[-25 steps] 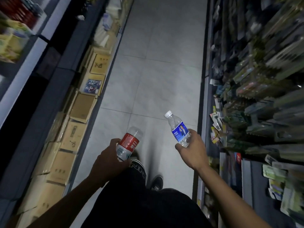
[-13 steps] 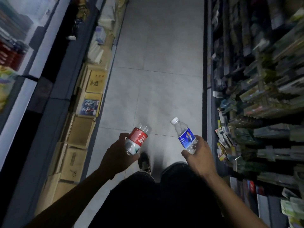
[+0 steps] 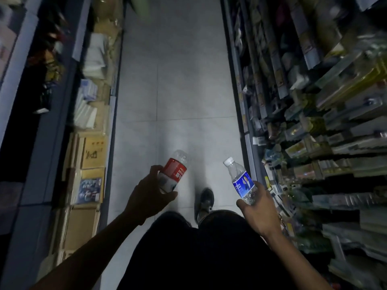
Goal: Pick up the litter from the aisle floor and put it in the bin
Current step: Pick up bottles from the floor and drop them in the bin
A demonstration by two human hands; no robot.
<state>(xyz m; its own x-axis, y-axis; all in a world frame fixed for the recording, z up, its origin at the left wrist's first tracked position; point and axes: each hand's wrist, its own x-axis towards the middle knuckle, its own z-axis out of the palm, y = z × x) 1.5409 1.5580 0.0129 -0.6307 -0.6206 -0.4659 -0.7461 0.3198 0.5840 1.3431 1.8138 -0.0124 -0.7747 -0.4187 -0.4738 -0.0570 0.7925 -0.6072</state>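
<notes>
Above the grey aisle floor [image 3: 178, 84], both hands carry litter: the left hand [image 3: 149, 197] is wrapped around a red-labelled bottle [image 3: 173, 173], the right hand [image 3: 258, 208] grips a blue-labelled bottle [image 3: 240, 182] by its base, cap tilted forward-left. One shoe [image 3: 206, 200] shows between them.

A single head-worn wide-angle view looks steeply down and forward along a narrow grey tiled aisle floor [image 3: 178, 84]. It sits close above the person's two raised hands, the left hand [image 3: 149, 197] and the right hand [image 3: 258, 208]. Stocked shelving [image 3: 314, 101] bends outward along both edges of the view.
</notes>
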